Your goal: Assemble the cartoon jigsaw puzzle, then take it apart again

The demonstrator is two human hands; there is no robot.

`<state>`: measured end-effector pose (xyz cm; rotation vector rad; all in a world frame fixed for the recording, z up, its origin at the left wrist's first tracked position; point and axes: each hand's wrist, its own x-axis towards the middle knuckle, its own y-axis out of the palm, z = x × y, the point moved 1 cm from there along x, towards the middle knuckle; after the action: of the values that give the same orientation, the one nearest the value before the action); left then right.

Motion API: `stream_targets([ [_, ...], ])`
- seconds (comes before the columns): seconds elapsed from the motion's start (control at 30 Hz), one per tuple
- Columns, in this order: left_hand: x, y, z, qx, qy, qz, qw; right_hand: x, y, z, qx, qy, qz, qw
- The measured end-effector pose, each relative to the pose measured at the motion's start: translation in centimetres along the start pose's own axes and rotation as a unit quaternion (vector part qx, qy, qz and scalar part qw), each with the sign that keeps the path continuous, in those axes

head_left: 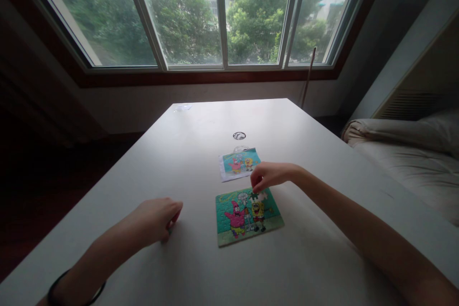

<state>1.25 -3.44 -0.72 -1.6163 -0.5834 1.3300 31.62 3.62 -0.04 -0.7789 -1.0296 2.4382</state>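
A cartoon jigsaw puzzle, mostly filled with pieces, lies flat on the white table. Near its top right edge a pale gap shows in the picture. Over that edge my right hand is closed in a pinch, with a small dark green puzzle piece at its fingertips. My left hand rests to the left of the puzzle, apart from it, its fingers curled together. A tiny greenish sliver shows by the left thumb, too small to name. Just beyond the puzzle is a printed reference picture with the same cartoon figures.
The white table stretches toward the windows. A round grommet is set in it, and some clear plastic lies at the far left corner. Right of the table stands a cushioned seat. A thin stick leans by the window.
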Motion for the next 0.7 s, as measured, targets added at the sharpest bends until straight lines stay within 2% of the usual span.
stream_targets([
  [0.7, -0.12, -0.26, -0.17, 0.013, 0.020, -0.017, 1.000, 0.51, 0.60, -0.19, -0.020, -0.002, 0.007, 1.000],
])
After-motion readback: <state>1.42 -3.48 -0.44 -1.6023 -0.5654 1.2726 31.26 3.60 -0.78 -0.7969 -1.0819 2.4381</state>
